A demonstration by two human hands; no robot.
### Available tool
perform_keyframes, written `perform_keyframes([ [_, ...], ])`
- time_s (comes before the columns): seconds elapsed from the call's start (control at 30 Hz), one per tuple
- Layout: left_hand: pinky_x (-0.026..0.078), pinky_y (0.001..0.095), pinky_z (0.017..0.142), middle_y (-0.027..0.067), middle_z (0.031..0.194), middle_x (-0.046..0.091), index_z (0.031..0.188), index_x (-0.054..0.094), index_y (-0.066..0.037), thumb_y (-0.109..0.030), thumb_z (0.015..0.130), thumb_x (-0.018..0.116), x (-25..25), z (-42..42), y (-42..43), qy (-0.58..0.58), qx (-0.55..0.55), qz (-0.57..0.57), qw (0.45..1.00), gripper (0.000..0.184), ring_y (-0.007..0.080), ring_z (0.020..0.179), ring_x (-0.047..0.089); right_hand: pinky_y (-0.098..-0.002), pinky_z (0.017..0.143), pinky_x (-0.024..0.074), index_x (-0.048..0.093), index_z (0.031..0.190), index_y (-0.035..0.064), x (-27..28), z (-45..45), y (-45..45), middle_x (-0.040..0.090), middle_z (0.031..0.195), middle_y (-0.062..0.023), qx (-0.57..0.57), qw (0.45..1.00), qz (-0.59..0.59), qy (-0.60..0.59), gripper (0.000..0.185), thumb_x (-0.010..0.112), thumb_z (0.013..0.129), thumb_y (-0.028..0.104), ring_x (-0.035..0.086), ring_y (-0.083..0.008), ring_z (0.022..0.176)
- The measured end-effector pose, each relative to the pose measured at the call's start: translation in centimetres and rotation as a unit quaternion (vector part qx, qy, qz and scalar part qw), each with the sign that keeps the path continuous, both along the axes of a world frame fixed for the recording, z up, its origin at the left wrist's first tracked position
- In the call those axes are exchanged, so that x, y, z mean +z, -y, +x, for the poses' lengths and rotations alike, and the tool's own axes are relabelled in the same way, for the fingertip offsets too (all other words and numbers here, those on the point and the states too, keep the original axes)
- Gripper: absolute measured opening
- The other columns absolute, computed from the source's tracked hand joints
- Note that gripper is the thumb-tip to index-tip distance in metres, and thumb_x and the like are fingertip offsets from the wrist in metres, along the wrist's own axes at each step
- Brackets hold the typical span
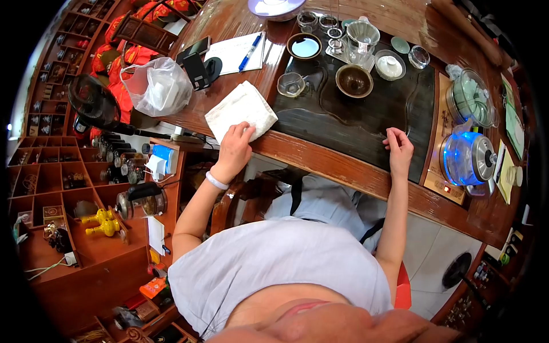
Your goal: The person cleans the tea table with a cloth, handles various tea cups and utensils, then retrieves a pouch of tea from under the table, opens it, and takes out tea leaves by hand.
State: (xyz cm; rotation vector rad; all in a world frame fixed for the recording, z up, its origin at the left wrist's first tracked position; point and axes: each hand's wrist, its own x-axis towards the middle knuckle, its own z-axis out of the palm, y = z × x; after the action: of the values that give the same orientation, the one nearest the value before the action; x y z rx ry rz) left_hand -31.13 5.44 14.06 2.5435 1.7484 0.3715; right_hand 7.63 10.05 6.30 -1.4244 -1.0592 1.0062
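My left hand (234, 151), with a pale bracelet (217, 181) on its wrist, rests its fingers on the lower edge of a folded white cloth (243, 111). The cloth lies flat by the table's front edge; the thumb's grip on it is not clear. At the right, my right hand (400, 150) is over the front rim of a dark tea tray (343, 131), fingers loosely bent and apart, holding nothing. On the tray are a brown bowl (354, 81), a dark bowl of liquid (304, 46), a small glass cup (290, 84) and a lidded white bowl (390, 65).
A glass kettle (468, 157) glowing blue stands right, before a glass pot (472, 97). A strainer on a glass pitcher (362, 35) stands behind the bowls. Left are a notepad (231, 54) with a pen (250, 52), a phone stand (200, 68) and a plastic bag (157, 86). Another person's arm (469, 28) rests at the far right.
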Motion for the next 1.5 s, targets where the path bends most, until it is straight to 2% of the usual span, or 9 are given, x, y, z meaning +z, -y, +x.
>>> perform_keyframes([
  [0.1, 0.046, 0.0367, 0.071, 0.0117, 0.090, 0.059, 0.091, 0.059, -0.002, 0.008, 0.063, 0.054, -0.4, -1.1, -0.8, 0.090, -0.015, 0.033, 0.995, 0.030, 0.0319, 0.081, 0.054, -0.0192, 0.054, 0.0416, 0.062, 0.087, 0.0010, 0.5, -0.1, 0.1, 0.058, 0.074, 0.0007, -0.007, 1.000, -0.006, -0.006, 0.015, 0.058, 0.084, 0.015, 0.054, -0.0057, 0.062],
  [0.2, 0.044, 0.0235, 0.058, 0.0055, 0.071, 0.061, 0.088, 0.063, 0.002, 0.005, 0.068, 0.053, 2.2, -2.9, -2.0, 0.217, 0.131, -0.175, 0.951, 0.023, 0.0107, 0.062, 0.055, -0.0193, 0.055, 0.0412, 0.063, 0.089, 0.0009, 0.4, 0.1, 0.1, 0.059, 0.076, 0.0005, -0.005, 1.000, -0.011, -0.007, 0.017, 0.058, 0.085, 0.016, 0.054, -0.0057, 0.064],
  [0.27, 0.041, 0.0182, 0.057, 0.0005, 0.071, 0.059, 0.090, 0.063, 0.003, 0.004, 0.068, 0.052, 2.1, -5.3, -3.8, 0.350, 0.154, -0.149, 0.912, 0.024, 0.0040, 0.064, 0.051, -0.0194, 0.056, 0.0408, 0.063, 0.091, 0.0009, 0.4, 0.1, 0.0, 0.059, 0.077, 0.0004, 0.002, 1.000, -0.016, -0.005, 0.018, 0.058, 0.085, 0.017, 0.054, -0.0058, 0.065],
  [0.43, 0.046, 0.0219, 0.065, 0.0032, 0.081, 0.063, 0.097, 0.060, 0.003, 0.004, 0.068, 0.049, 0.2, -9.0, -7.8, 0.419, 0.166, -0.203, 0.869, 0.031, 0.0086, 0.070, 0.057, -0.0193, 0.056, 0.0405, 0.063, 0.091, 0.0012, 0.3, 0.2, 0.1, 0.059, 0.077, 0.0006, -0.004, 1.000, -0.017, -0.002, 0.018, 0.058, 0.085, 0.017, 0.054, -0.0058, 0.065],
  [0.6, 0.046, 0.0293, 0.078, 0.0140, 0.099, 0.060, 0.105, 0.056, 0.002, 0.006, 0.069, 0.048, -1.0, -8.3, -7.7, 0.159, 0.142, -0.046, 0.976, 0.037, 0.0239, 0.087, 0.059, -0.0192, 0.056, 0.0401, 0.063, 0.091, 0.0014, 0.4, 0.0, 0.0, 0.059, 0.077, 0.0012, -0.004, 1.000, -0.020, -0.011, 0.018, 0.058, 0.085, 0.017, 0.053, -0.0053, 0.065],
  [0.73, 0.043, 0.0344, 0.085, 0.0137, 0.112, 0.055, 0.107, 0.056, -0.001, 0.007, 0.070, 0.050, 1.1, -5.6, -6.5, 0.143, 0.028, 0.072, 0.987, 0.038, 0.0287, 0.101, 0.053, -0.0189, 0.056, 0.0397, 0.063, 0.091, 0.0018, 0.6, -0.1, 0.0, 0.058, 0.076, 0.0019, -0.010, 1.000, -0.025, -0.003, 0.017, 0.058, 0.085, 0.017, 0.052, -0.0048, 0.065],
  [0.9, 0.026, 0.0422, 0.098, 0.0081, 0.141, 0.028, 0.129, 0.041, -0.016, -0.026, 0.084, 0.053, -0.8, -4.1, -5.8, -0.050, -0.049, -0.012, 0.997, 0.048, 0.0305, 0.125, 0.030, -0.0201, 0.055, 0.0420, 0.062, 0.087, 0.0011, 0.6, -0.1, 0.0, 0.059, 0.077, -0.0002, -0.013, 1.000, -0.025, 0.009, 0.015, 0.057, 0.085, 0.015, 0.054, -0.0067, 0.064],
  [1.27, 0.040, 0.0389, 0.079, 0.0059, 0.136, 0.035, 0.129, 0.040, -0.016, -0.020, 0.079, 0.058, -3.8, -5.3, -8.6, -0.090, 0.041, 0.090, 0.991, 0.053, 0.0292, 0.104, 0.044, -0.0194, 0.056, 0.0412, 0.062, 0.090, 0.0012, 0.4, 0.0, 0.1, 0.058, 0.077, 0.0008, -0.012, 1.000, -0.011, -0.012, 0.016, 0.057, 0.085, 0.015, 0.053, -0.0059, 0.065],
  [1.5, 0.045, 0.0399, 0.078, 0.0165, 0.123, 0.043, 0.123, 0.044, -0.010, -0.007, 0.073, 0.060, -2.9, -3.6, -7.8, -0.063, 0.010, 0.093, 0.994, 0.052, 0.0348, 0.092, 0.050, -0.0218, 0.059, 0.0441, 0.060, 0.085, -0.0016, 0.8, -0.1, 0.2, 0.058, 0.080, -0.0023, -0.018, 1.000, -0.008, 0.002, 0.014, 0.057, 0.084, 0.012, 0.055, -0.0081, 0.064],
])
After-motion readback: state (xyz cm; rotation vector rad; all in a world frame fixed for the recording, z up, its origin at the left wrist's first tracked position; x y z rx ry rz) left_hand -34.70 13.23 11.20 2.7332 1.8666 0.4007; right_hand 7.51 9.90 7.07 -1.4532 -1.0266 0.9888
